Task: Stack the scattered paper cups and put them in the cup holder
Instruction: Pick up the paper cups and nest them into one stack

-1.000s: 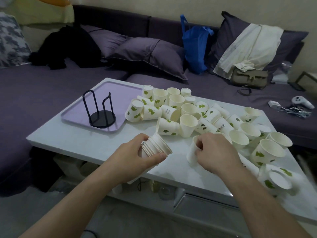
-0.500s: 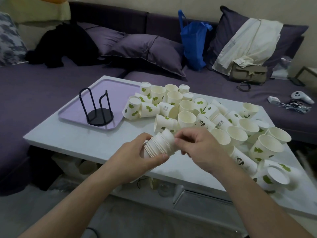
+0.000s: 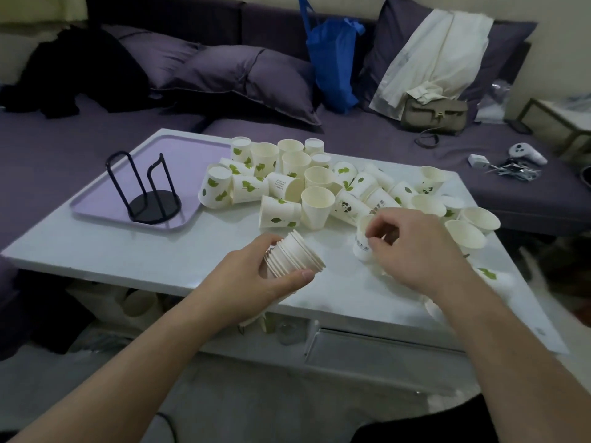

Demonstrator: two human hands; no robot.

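On the white table [image 3: 134, 251], the lilac tray [image 3: 105, 193] lay at the far left corner. The black wire cup holder [image 3: 150, 193] stood upright on the tray's near right part, with no cups in it. Just past the tray's right edge began the heap of scattered paper cups [image 3: 307, 187], spreading along the far edge toward the far right corner; some stood upright, some lay on their sides, many with green leaf prints and one with a panda print.

Near the middle of the table's near edge, the left hand [image 3: 256, 276] was closed around a stack of nested cups [image 3: 294, 254], thumb on the near side and fingers on the far side, rims pointing right and away. The stack was tilted and appeared to be held just above the tabletop.

To its right, apart from the stack, the right hand [image 3: 412, 247] had its fingers curled around a single cup [image 3: 364, 241] with printed lettering, at the near fringe of the heap. The cup was partly hidden by the fingers, and I could not tell whether it was lifted or touching the table.

Beyond the table stood a purple sofa [image 3: 351, 135] with a blue bag [image 3: 332, 62].
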